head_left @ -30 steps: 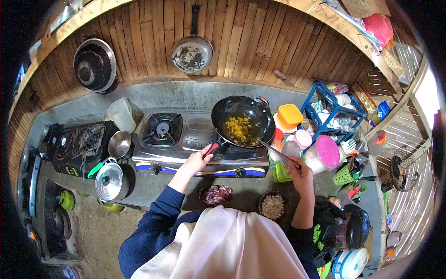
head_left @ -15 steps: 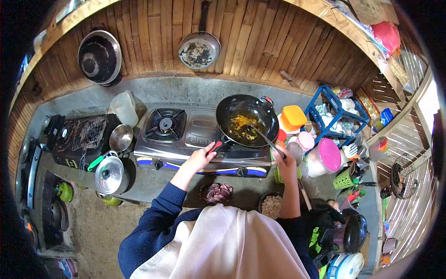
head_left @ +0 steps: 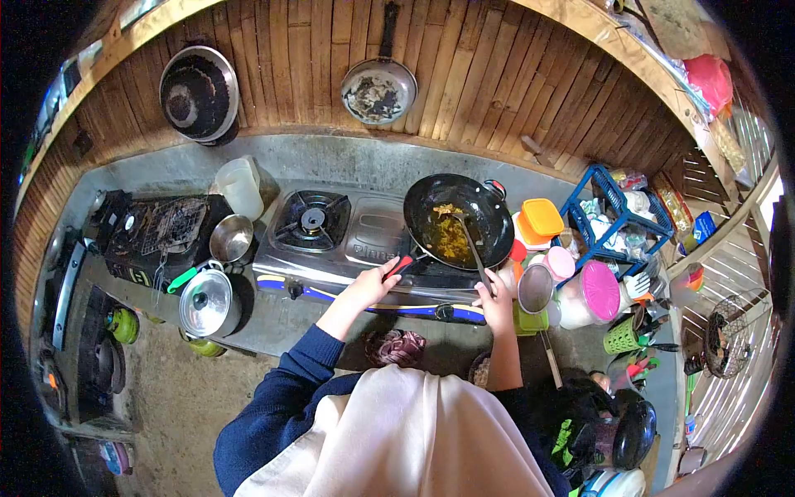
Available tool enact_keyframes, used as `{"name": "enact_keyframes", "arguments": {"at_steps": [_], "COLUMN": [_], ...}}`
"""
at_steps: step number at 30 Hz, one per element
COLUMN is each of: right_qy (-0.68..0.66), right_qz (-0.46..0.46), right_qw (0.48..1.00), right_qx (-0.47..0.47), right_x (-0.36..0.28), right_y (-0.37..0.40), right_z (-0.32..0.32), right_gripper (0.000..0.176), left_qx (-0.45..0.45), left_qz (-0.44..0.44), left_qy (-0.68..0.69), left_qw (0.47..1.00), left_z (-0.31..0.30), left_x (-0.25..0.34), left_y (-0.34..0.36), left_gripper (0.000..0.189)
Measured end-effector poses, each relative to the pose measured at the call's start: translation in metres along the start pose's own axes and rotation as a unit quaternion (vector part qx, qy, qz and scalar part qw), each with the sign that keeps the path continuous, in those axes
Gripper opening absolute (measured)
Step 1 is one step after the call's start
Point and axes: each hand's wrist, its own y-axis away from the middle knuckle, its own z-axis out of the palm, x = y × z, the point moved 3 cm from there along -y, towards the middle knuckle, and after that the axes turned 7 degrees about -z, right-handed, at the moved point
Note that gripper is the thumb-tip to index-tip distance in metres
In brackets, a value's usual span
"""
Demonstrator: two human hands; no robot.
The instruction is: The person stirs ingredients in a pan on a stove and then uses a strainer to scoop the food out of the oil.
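Observation:
A black wok [head_left: 420, 209] sits on the right burner of the two-burner gas stove [head_left: 377, 253]. My left hand [head_left: 374, 287] is wrapped round its red and black handle [head_left: 401, 265]. In my right hand [head_left: 495, 300] is the handle of a spatula [head_left: 474, 248], whose head rests inside the wok. Yellow-orange food [head_left: 451, 240] with small bits lies in the wok's bottom, some of it by the spatula's head. A crumpled patterned cloth [head_left: 396, 348] lies below the stove front, between my arms.
Left of the stove stand a steel bowl [head_left: 231, 238], a lidded pot [head_left: 207, 305] and a sooty grill [head_left: 170, 228]. Orange-lidded [head_left: 542, 217] and pink-lidded [head_left: 599, 290] containers, a strainer [head_left: 535, 288] and a blue rack [head_left: 598, 190] crowd the right. Two pans hang on the wall.
The spatula's head has moved up toward the far side of the wok, shifting some food there. My left hand keeps its hold. The whole view has shifted slightly.

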Motion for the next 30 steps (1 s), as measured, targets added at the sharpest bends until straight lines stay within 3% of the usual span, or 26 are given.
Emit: {"name": "enact_keyframes", "arguments": {"at_steps": [1, 3, 5, 13, 15, 17, 19, 20, 21, 24, 28, 30], "right_qy": [-0.055, -0.032, -0.08, -0.085, -0.108, -0.138, -0.123, -0.118, -0.043, 0.008, 0.133, 0.308], "right_qz": [0.036, 0.028, 0.096, 0.066, 0.156, 0.175, 0.252, 0.16, 0.239, 0.162, 0.189, 0.119], "right_qw": [0.998, 0.999, 0.992, 0.994, 0.981, 0.973, 0.96, 0.978, 0.97, 0.986, 0.968, 0.938], "right_qx": [0.004, -0.012, 0.007, 0.013, 0.039, 0.054, 0.023, -0.061, -0.011, -0.039, -0.103, -0.102], "right_x": [0.006, 0.011, -0.003, 0.013, 0.023, 0.029, 0.071, 0.1, 0.091, 0.127, 0.144, 0.152], "right_y": [0.004, 0.009, 0.02, 0.034, 0.036, 0.041, 0.045, 0.049, 0.051, 0.052, 0.044, 0.035], "right_z": [0.001, -0.002, 0.0, -0.008, -0.011, -0.008, -0.006, -0.006, 0.007, 0.029, 0.042, 0.049], "right_gripper": [0.045, 0.05, 0.051, 0.047, 0.047, 0.05, 0.049, 0.043, 0.038, 0.037, 0.039, 0.04], "left_qx": [0.005, 0.006, 0.012, 0.023, 0.009, 0.005, 0.001, 0.002, 0.004, 0.004, 0.005, -0.031], "left_qz": [-0.001, -0.001, 0.001, 0.026, 0.013, 0.011, 0.008, 0.006, 0.004, 0.009, 0.002, -0.048], "left_qy": [-0.003, -0.007, -0.004, -0.01, -0.005, -0.003, -0.001, -0.012, -0.023, -0.034, -0.015, 0.044], "left_qw": [1.0, 1.0, 1.0, 0.999, 1.0, 1.0, 1.0, 1.0, 1.0, 0.999, 1.0, 0.997], "left_z": [-0.002, -0.001, 0.0, -0.003, -0.004, -0.003, -0.004, -0.005, -0.005, -0.006, -0.01, -0.012], "left_x": [0.003, 0.004, 0.001, 0.003, 0.003, 0.002, 0.002, 0.003, 0.003, 0.001, 0.007, 0.01], "left_y": [0.002, 0.003, 0.001, 0.001, 0.001, 0.0, 0.0, 0.001, 0.001, 0.001, 0.008, 0.012], "left_gripper": [0.052, 0.052, 0.052, 0.052, 0.052, 0.053, 0.053, 0.055, 0.056, 0.058, 0.062, 0.065]}}
